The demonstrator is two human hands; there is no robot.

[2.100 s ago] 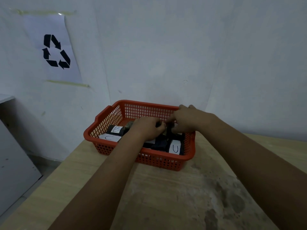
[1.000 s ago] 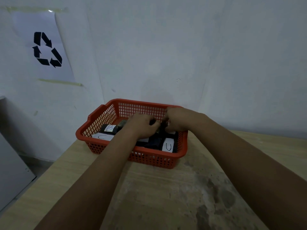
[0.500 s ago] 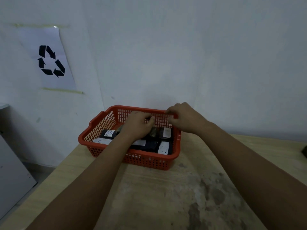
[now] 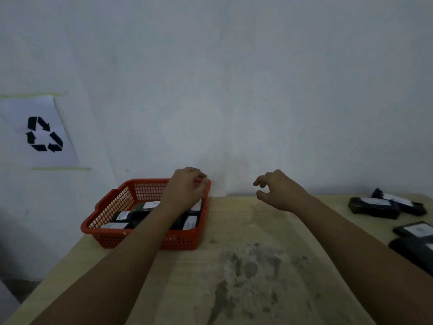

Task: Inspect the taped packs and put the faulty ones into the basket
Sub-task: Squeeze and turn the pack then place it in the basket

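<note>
Wooden table: roughly nine packs.

both arms were bare right up to where the frame cut them off, no sleeve showing on either one. the left hand wore nothing: no glove, no ring, no band at the wrist. same for the right hand, bare, wrist plain, no watch or strap. the forearms ran long and smooth, widening toward the bottom edge. light was dim and the fingers slightly blurred, so nails and fine marks couldn't be made out. no clothing of the person came into view at all.
</note>
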